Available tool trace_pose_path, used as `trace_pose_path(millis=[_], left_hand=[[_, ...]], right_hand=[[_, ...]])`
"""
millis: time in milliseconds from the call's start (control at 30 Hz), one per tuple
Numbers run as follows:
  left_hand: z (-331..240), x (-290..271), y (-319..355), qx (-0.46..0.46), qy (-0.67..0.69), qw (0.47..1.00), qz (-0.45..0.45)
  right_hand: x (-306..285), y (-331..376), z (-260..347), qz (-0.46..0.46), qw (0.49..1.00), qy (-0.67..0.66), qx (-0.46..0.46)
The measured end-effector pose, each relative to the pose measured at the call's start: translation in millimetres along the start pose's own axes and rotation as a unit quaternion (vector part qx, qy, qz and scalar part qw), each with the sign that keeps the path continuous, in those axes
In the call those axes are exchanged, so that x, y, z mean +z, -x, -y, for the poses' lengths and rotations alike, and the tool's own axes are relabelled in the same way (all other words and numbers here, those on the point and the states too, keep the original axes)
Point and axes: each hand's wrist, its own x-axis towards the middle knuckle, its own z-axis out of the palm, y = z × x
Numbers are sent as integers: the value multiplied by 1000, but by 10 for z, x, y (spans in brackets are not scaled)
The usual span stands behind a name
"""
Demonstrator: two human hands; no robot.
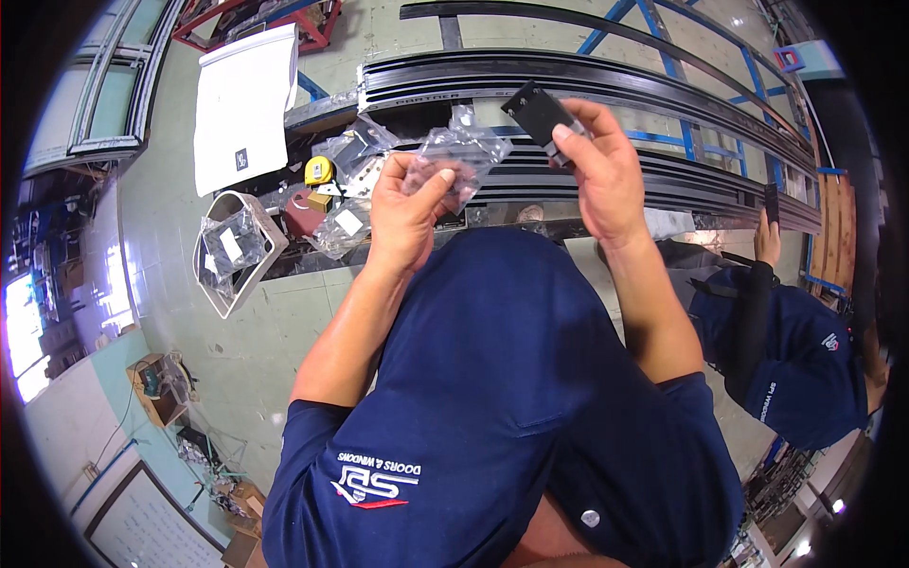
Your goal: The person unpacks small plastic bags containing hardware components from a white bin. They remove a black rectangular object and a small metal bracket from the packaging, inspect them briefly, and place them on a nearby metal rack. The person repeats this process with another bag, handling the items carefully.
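Note:
Between thumb and fingers, my left hand [407, 208] pinches a clear plastic bag [466, 151]; what small contents it may have I cannot make out. My right hand [606, 170], raised a little higher and to the right, grips a flat black plate-like part [536, 114] with holes along one edge. The bag and the part are apart. Left of my left hand lie more clear bags, one with a white label [349, 222], beside a yellow tape measure [320, 170] and a small brass-coloured block [320, 202].
Long black metal profiles [568, 80] stretch across a blue frame [653, 38] ahead. A white tray [270, 260] with bagged parts stands at the left, near a hanging white sheet [246, 104]. To the right, a co-worker in dark blue [805, 350] reaches toward the profiles.

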Motion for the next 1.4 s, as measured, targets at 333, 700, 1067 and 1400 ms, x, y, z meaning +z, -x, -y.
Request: trace_pose_path(millis=[333,700,1067,1400], left_hand=[[-59,45,39,-36,-62,996,47],[-86,48,51,-60,-106,992,45],[-166,-14,54,-124,-199,969,82],[-79,-37,-72,-111,-188,970,105]], right_hand=[[-14,-123,302,40,984,144,99],[-97,-145,452,193,948,221,127],[-212,-283,206,315,886,339,-30],[-111,-42,80,187,928,315,-60]])
